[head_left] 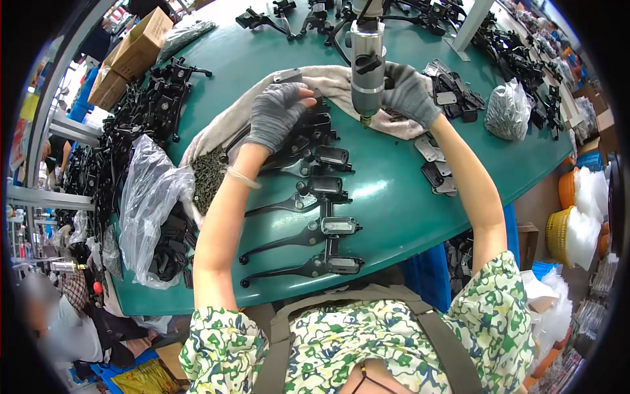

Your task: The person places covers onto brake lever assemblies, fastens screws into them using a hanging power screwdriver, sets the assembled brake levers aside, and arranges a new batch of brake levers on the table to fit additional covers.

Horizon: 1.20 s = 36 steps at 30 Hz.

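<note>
My left hand (pixel 277 117), in a grey glove with bare fingertips, is over the far end of a row of black brake levers with reservoirs. Its fingers are bent together beside the farthest lever bodies (pixel 316 121); anything between them is too small to make out. My right hand (pixel 412 96), gloved too, is just right of a hanging electric screwdriver (pixel 367 69), its fingertips partly hidden behind the tool. Nearer me lie levers with rectangular lids on their reservoirs (pixel 340 226). A pale rolled cloth (pixel 223 125) curves round the work, with small dark screws (pixel 210 177) inside it.
Loose reservoir lids (pixel 453 95) lie to the right, near a plastic bag of small parts (pixel 508 111). Piled black levers (pixel 151 98) and a clear plastic bag (pixel 147 203) cover the left side. A metal post (pixel 471 29) stands at the back. Another person sits at lower left.
</note>
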Each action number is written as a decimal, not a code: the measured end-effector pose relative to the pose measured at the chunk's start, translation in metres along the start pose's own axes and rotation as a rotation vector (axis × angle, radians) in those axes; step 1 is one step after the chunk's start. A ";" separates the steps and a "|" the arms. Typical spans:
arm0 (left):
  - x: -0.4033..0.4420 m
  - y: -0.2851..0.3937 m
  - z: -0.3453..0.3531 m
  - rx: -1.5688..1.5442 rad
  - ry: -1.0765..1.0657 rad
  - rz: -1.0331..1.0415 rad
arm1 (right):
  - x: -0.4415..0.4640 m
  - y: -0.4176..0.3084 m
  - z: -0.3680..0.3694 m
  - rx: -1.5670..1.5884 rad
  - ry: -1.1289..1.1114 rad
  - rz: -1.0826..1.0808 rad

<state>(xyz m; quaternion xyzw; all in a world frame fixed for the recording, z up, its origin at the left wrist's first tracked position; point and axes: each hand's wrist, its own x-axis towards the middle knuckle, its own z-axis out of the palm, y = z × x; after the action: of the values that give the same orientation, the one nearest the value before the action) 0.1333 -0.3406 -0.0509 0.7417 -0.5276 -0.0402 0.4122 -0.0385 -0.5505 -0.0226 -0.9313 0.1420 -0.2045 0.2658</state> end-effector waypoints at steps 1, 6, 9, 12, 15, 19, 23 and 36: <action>-0.003 -0.005 0.001 -0.092 0.002 -0.011 | 0.013 0.014 0.014 0.035 0.001 -0.107; -0.010 -0.014 0.004 -0.457 0.017 -0.136 | 0.034 -0.027 0.041 0.549 -0.201 -0.168; -0.010 -0.009 0.001 -0.556 0.006 -0.198 | 0.031 -0.061 0.026 0.429 -0.314 -0.127; -0.012 -0.008 -0.002 -0.500 -0.015 -0.211 | 0.040 -0.045 0.032 0.464 -0.409 -0.165; -0.011 -0.004 -0.005 -0.431 -0.046 -0.186 | 0.041 -0.039 0.037 0.459 -0.395 -0.227; -0.015 0.012 -0.018 -0.379 0.035 -0.050 | 0.026 -0.021 0.021 0.546 -0.138 -0.108; -0.027 0.101 -0.092 0.031 0.516 0.402 | -0.013 -0.008 -0.040 0.545 0.595 -0.028; -0.077 0.176 -0.095 0.373 0.217 0.729 | -0.131 -0.152 -0.151 0.498 0.214 -0.849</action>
<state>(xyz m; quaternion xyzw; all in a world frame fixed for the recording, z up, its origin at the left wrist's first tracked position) 0.0141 -0.2419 0.0974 0.5682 -0.7074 0.2825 0.3113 -0.1990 -0.4433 0.1383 -0.7891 -0.2760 -0.4168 0.3571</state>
